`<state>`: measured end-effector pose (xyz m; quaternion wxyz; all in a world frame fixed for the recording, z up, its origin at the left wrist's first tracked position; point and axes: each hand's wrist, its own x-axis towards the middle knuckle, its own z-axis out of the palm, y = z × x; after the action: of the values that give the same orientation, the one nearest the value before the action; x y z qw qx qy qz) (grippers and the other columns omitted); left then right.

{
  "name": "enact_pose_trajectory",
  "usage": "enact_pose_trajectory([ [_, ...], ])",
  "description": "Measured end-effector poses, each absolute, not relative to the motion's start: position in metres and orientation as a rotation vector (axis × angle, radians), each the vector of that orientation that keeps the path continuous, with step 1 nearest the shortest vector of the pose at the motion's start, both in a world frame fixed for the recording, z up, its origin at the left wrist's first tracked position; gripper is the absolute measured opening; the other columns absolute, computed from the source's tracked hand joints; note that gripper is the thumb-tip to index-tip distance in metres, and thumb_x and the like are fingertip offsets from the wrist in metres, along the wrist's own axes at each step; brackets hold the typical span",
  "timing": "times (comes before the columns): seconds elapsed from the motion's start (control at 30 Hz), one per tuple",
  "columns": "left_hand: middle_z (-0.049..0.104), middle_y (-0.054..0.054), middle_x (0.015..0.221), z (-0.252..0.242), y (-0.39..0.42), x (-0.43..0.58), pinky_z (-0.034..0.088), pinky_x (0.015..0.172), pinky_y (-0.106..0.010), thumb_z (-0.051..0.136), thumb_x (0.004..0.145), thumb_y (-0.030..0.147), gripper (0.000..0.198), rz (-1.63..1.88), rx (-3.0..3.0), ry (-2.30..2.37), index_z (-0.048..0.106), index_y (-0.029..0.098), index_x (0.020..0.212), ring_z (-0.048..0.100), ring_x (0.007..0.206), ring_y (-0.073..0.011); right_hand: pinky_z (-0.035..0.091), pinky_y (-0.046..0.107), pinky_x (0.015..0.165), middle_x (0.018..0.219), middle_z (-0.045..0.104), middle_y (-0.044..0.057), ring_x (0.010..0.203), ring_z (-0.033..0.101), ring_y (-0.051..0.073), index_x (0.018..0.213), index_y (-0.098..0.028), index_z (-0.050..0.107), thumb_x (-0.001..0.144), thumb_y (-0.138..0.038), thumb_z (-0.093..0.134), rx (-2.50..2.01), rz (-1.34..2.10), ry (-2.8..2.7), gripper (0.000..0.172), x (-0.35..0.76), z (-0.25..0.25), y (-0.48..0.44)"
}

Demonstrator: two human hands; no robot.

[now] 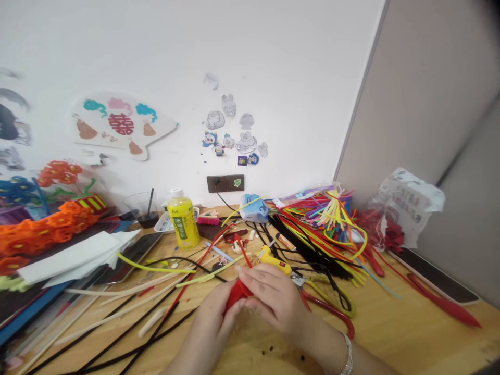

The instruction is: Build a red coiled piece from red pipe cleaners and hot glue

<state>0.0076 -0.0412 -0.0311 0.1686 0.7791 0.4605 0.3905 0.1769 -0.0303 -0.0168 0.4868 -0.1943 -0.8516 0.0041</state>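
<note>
Between my two hands is a red fuzzy piece, which looks like bent pipe cleaner. My left hand is closed around its near left side. The fingers of my right hand press on it from above and the right, and they hide much of its shape. A red stem sticks up just beyond my right fingertips. Right behind that hand lies a yellow glue gun. Close to my right wrist are pliers with red handles, partly covered by the hand.
Loose black pipe cleaners and cream ones cross the table on the left. A yellow drink bottle and a cup of dark liquid stand behind. Bundled coloured pipe cleaners fill the back right. Orange pipe-cleaner flowers sit far left.
</note>
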Motion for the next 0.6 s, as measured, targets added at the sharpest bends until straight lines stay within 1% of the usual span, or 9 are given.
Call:
enact_pose_trajectory([
  [0.13, 0.071, -0.01, 0.08, -0.0336, -0.0415, 0.0077, 0.052, 0.068, -0.032, 0.048, 0.081, 0.026, 0.021, 1.087, 2.211, 1.284, 0.063, 0.013, 0.088, 0.064, 0.072, -0.0221, 0.049, 0.037, 0.087, 0.116, 0.061, 0.013, 0.105, 0.056, 0.019, 0.132, -0.016, 0.04, 0.089, -0.015, 0.043, -0.453, 0.069, -2.045, 0.043, 0.1734, -0.0178, -0.0299],
  [0.27, 0.071, -0.011, 0.077, -0.0344, -0.041, 0.0088, 0.053, 0.065, -0.031, 0.049, 0.079, 0.025, 0.019, 1.127, 2.212, 1.271, 0.063, 0.013, 0.083, 0.065, 0.068, -0.022, 0.048, 0.037, 0.088, 0.118, 0.06, 0.014, 0.108, 0.055, 0.018, 0.132, -0.016, 0.04, 0.092, -0.018, 0.04, -0.394, 0.075, -2.063, 0.041, 0.1755, -0.0187, -0.028],
  [0.4, 0.072, -0.009, 0.072, -0.0334, -0.0417, 0.0094, 0.054, 0.059, -0.028, 0.049, 0.079, 0.026, 0.019, 1.186, 2.209, 1.243, 0.064, 0.015, 0.076, 0.066, 0.063, -0.0213, 0.046, 0.038, 0.092, 0.123, 0.056, 0.015, 0.113, 0.052, 0.017, 0.134, -0.015, 0.035, 0.093, -0.019, 0.037, -0.362, 0.041, -2.117, 0.041, 0.1783, -0.018, -0.0271],
  [0.6, 0.074, -0.008, 0.073, -0.0266, -0.0441, 0.0096, 0.054, 0.059, -0.026, 0.05, 0.078, 0.027, 0.019, 1.239, 2.208, 1.176, 0.065, 0.015, 0.079, 0.068, 0.063, -0.0203, 0.044, 0.038, 0.094, 0.126, 0.053, 0.017, 0.119, 0.047, 0.018, 0.134, -0.011, 0.033, 0.095, -0.025, 0.03, -0.344, 0.037, -2.173, 0.042, 0.1794, -0.0146, -0.0283],
])
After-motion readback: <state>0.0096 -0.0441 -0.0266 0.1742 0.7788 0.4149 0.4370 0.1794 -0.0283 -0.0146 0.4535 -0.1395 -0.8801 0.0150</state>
